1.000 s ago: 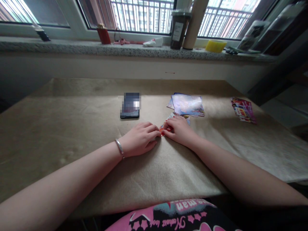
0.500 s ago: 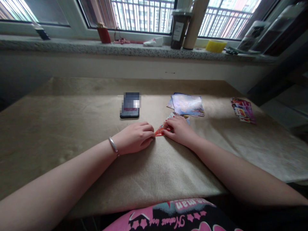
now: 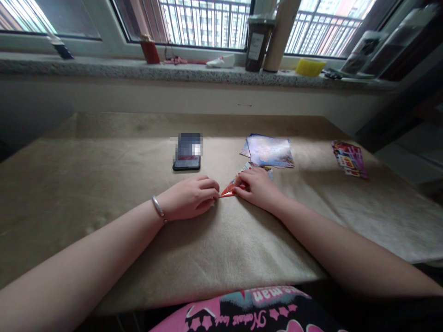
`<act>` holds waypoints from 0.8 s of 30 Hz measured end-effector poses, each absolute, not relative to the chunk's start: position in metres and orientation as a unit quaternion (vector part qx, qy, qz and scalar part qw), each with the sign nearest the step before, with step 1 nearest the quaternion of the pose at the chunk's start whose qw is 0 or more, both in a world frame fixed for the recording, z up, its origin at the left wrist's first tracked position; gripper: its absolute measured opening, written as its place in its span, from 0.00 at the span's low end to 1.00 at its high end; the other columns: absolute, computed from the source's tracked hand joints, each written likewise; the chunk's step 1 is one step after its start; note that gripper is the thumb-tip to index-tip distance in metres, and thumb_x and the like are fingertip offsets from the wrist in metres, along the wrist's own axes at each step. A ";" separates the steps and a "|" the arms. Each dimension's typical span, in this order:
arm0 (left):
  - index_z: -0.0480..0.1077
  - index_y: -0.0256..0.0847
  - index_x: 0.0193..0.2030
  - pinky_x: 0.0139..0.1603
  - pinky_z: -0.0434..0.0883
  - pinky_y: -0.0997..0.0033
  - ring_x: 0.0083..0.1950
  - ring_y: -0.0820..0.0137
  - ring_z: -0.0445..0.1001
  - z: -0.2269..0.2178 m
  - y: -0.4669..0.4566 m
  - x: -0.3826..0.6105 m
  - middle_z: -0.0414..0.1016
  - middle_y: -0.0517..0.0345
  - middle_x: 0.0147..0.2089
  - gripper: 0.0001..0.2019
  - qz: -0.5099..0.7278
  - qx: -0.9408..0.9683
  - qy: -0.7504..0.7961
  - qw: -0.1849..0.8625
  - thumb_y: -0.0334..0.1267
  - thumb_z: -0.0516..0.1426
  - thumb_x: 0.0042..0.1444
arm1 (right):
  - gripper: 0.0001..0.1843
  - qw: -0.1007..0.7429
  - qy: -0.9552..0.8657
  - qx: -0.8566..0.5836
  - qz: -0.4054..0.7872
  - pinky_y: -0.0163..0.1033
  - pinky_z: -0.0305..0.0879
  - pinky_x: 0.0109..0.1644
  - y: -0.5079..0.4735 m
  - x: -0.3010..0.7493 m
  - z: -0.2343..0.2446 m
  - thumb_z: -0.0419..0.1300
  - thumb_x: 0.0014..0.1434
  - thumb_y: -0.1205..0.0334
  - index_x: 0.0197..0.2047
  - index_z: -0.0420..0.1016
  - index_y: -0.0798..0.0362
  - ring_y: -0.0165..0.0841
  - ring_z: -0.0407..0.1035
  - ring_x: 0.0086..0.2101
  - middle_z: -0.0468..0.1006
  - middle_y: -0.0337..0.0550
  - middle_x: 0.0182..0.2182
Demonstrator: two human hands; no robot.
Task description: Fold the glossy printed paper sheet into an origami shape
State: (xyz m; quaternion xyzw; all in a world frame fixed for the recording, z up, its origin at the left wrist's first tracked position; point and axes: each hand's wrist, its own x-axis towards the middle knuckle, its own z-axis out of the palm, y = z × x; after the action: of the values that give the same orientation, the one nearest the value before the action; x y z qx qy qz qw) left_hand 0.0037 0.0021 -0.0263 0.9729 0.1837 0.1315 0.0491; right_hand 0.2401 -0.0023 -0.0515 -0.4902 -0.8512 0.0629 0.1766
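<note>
A colourful printed sheet of paper [image 3: 229, 188], folded to a narrow point at its left end, lies on the table in front of me. My right hand [image 3: 258, 186] is closed on it, thumb and fingers pressing the folded edge; the palm hides part of the sheet. At the sheet's pointed tip, my left hand [image 3: 194, 197] has its fingers curled and pressed together. Its fingertips meet the tip, though the hand itself covers the exact contact. A silver bracelet [image 3: 158, 206] circles the left wrist.
A phone [image 3: 187, 154] lies beyond my left hand. Beyond my right hand are several printed sheets [image 3: 272, 150] in a stack. Colourful printed papers [image 3: 350, 159] lie at the table's right. Along the windowsill [image 3: 194, 69] stand a dark lidded container [image 3: 256, 44] and a yellow tub [image 3: 310, 67].
My left hand has slid slightly left, uncovering a little more of the sheet's pointed tip. My right hand stays in place on the paper.
</note>
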 end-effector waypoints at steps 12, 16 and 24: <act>0.65 0.42 0.58 0.54 0.68 0.60 0.54 0.63 0.68 -0.031 0.000 0.007 0.72 0.52 0.55 0.18 0.108 0.977 0.179 0.035 0.35 0.53 0.61 | 0.08 0.204 -0.852 -0.477 0.071 0.41 0.54 0.44 -0.002 0.241 -0.052 0.62 0.56 0.56 0.34 0.73 0.52 0.36 0.65 0.37 0.77 0.42 0.33; 0.67 0.41 0.56 0.53 0.69 0.60 0.52 0.62 0.69 -0.029 -0.002 0.008 0.73 0.51 0.54 0.17 0.103 0.977 0.186 0.023 0.35 0.53 0.61 | 0.06 0.211 -0.870 -0.445 0.020 0.45 0.55 0.50 -0.006 0.242 -0.048 0.60 0.57 0.56 0.34 0.74 0.50 0.37 0.64 0.39 0.77 0.41 0.35; 0.68 0.40 0.55 0.53 0.70 0.61 0.52 0.63 0.69 -0.029 -0.002 0.009 0.73 0.51 0.53 0.16 0.101 0.977 0.188 0.020 0.35 0.53 0.61 | 0.11 0.203 -0.922 -0.326 -0.041 0.48 0.52 0.55 -0.012 0.247 -0.042 0.53 0.64 0.60 0.38 0.78 0.44 0.37 0.63 0.45 0.79 0.36 0.40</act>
State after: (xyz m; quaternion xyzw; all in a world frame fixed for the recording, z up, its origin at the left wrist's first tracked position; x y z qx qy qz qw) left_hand 0.0091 -0.0023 -0.0290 0.9769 0.1877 0.1006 0.0202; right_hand 0.2467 -0.0116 -0.0420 -0.3260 -0.9224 -0.0405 0.2030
